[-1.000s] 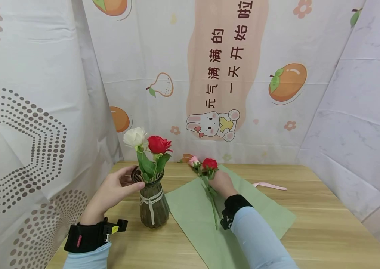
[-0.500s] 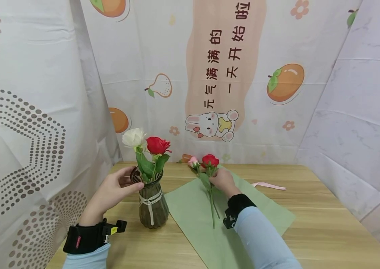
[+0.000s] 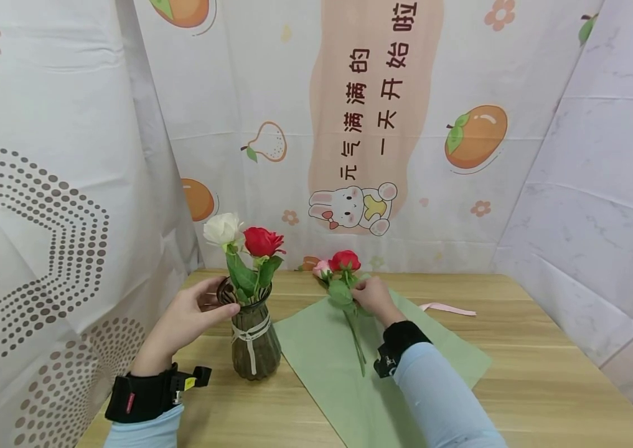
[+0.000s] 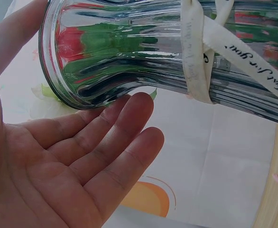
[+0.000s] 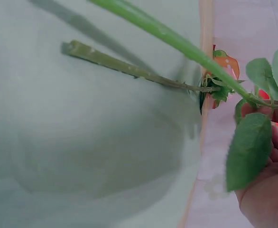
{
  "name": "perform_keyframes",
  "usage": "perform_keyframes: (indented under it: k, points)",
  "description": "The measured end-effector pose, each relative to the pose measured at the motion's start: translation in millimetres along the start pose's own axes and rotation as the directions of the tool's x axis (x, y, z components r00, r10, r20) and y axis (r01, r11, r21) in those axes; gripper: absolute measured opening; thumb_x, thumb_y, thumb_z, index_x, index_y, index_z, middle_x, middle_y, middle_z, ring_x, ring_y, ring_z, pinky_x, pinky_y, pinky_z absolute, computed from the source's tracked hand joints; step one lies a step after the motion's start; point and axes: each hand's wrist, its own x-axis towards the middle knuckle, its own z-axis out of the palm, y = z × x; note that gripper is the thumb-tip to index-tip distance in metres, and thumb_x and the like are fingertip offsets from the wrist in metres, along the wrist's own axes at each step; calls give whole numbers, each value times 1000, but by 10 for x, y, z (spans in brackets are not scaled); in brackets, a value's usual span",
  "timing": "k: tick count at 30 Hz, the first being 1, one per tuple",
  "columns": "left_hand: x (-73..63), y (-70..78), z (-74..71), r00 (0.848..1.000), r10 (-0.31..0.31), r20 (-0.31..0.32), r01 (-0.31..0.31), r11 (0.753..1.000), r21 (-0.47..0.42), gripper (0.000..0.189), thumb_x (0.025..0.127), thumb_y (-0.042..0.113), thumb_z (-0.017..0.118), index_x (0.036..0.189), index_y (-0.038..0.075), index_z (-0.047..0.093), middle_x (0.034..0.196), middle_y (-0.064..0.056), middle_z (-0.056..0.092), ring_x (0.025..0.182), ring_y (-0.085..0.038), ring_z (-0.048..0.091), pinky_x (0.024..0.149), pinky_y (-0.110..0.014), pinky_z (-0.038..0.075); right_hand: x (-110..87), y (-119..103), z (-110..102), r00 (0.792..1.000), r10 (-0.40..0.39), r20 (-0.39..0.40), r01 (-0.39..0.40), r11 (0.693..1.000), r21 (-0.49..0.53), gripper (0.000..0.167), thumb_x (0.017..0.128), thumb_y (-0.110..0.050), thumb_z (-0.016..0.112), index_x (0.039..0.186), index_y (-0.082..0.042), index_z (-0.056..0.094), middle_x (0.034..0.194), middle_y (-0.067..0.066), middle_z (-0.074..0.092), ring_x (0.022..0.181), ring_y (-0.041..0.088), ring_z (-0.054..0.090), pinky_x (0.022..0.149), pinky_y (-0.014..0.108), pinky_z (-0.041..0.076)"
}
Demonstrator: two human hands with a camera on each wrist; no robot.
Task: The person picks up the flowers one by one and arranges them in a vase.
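My left hand (image 3: 184, 317) holds the rim of a dark ribbed glass vase (image 3: 256, 354), thumb in front and fingers behind. A cream bow is tied round its neck. Upright in the vase stand a white rose (image 3: 223, 229) and a red rose (image 3: 262, 241). My right hand (image 3: 376, 300) pinches the leafy stem of another red rose (image 3: 344, 260), its green stem (image 5: 167, 40) slanting above the paper. Beside that bloom, a pink rose (image 3: 322, 269) lies at the back, partly hidden. A brownish stem (image 5: 125, 67) rests on the paper in the right wrist view.
Green wrapping paper (image 3: 316, 367) is spread over the middle of the wooden table (image 3: 551, 386). A pink ribbon (image 3: 450, 309) lies behind it to the right. Printed curtains (image 3: 271, 74) close off the back and both sides.
My right hand has raised the red rose slightly and turned it, so its leaves now show and its bloom sits a little higher. My left hand and the vase stay put.
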Motion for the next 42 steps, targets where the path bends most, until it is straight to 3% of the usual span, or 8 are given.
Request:
perform_keyframes:
  k: [6,12,23,31,35,42]
  points:
    - [1,7,-4,1000,-1,3,1,1000,-6,70,90,33,80,146,0,52,130,-17,65,107,-26,67,82,-33,56,0,12,-62,998,66,-7,-65,995,72,17,92,-11,65,83,-4,78,68,2,69,67,15,62,58,26,46]
    - [6,-2,0,1000,-4,4,4,1000,-6,70,91,33,80,145,0,52,130,-17,65,108,-27,67,83,-35,56,-4,-1,-111,995,94,-20,-89,981,170,13,91,-8,64,84,-3,74,71,5,69,66,17,65,56,28,48]
    - [5,-3,2,1000,3,2,-3,1000,-4,70,90,32,80,145,-1,52,129,-17,66,105,-26,68,81,-33,56,-44,-8,-205,997,47,-56,-29,959,282,13,96,-8,61,93,2,68,87,13,67,66,19,69,59,30,54]
    - [4,-8,1,1000,5,0,-5,1000,-2,70,91,32,80,145,-2,51,129,-18,65,107,-27,67,82,-33,56,-45,-15,-303,995,19,-101,13,954,300,21,102,-13,58,104,5,69,82,12,68,63,15,66,58,27,53]
    - [11,-26,5,1000,-3,-2,3,1000,14,72,91,35,79,146,-1,52,130,-17,65,107,-27,67,82,-34,56,-48,-32,-343,994,15,-106,24,933,358,22,103,-13,58,107,7,69,85,13,68,63,16,65,59,27,56]
    - [6,-3,1,1000,-10,2,10,1000,1,71,91,34,79,146,-1,51,130,-18,64,108,-28,67,83,-35,56,-67,-89,-429,998,19,-66,17,865,502,23,103,-12,60,111,8,67,89,16,68,65,21,68,62,31,60]
